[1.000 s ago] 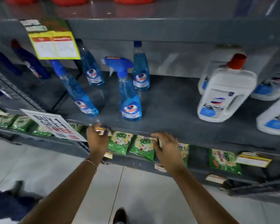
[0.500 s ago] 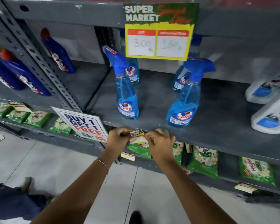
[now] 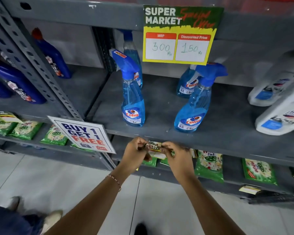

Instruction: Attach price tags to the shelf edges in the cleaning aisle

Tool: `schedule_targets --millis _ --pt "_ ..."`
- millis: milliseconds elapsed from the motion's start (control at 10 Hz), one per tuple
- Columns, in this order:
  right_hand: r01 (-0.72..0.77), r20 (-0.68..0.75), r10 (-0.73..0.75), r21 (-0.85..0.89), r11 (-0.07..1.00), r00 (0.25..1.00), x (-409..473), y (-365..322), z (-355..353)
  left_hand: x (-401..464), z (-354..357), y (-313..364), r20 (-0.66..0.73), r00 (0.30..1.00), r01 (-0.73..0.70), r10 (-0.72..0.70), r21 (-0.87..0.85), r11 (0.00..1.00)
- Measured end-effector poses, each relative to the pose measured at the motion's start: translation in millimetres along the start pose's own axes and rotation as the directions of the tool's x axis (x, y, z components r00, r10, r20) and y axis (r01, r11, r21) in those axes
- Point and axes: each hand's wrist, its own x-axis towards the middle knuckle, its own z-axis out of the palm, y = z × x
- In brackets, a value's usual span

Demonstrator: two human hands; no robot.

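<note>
Both hands, left (image 3: 136,152) and right (image 3: 176,156), pinch one tag (image 3: 153,146) in their fingers, just below the shelf edge (image 3: 202,143).

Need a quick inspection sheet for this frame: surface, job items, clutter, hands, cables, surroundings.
Surface: grey metal shelf edge, bare just right of the hands.
Job's things: small price tag held just below that edge; large price tag already hangs on the upper shelf.
Clutter: buy-one-get-one sign left of the hands.
Grippers: left hand and right hand both pinch the small tag with their fingers.
Cables: nothing seen.
Surroundings: blue spray bottles, white jugs, green packets, tiled floor.
</note>
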Motion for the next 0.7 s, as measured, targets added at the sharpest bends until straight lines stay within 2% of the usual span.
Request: schedule_targets --millis 100,200,300,500,600,700 --pt "-0.002 -0.042 0.001 -0.021 1.0 0.999 4 6 -2 5 16 -1 -0.051 0.998 0.023 -0.028 -0.095 0.995" --pt "0.027 -0.082 -0.037 -0.114 0.993 0.996 12 5 -1 11 22 -4 -0.154 0.988 -0.013 -0.003 -0.103 0.995" --pt "-0.01 -0.102 -0.011 -0.203 0.979 0.995 19 2 3 18 21 -5 -0.247 0.967 -0.061 0.057 -0.008 0.998" --pt "0.02 -0.136 -0.065 -0.309 0.951 0.989 21 4 -1 22 21 -1 -0.23 0.941 -0.161 0.246 0.336 0.928" --pt "-0.017 -0.202 -0.056 -0.34 0.94 0.978 28 8 -17 25 9 2 -0.15 0.937 -0.185 0.314 0.549 0.815" --pt "-0.031 -0.254 -0.051 -0.306 0.952 0.966 18 12 -27 18 5 7 -0.099 0.902 -0.258 0.42 0.657 0.708"
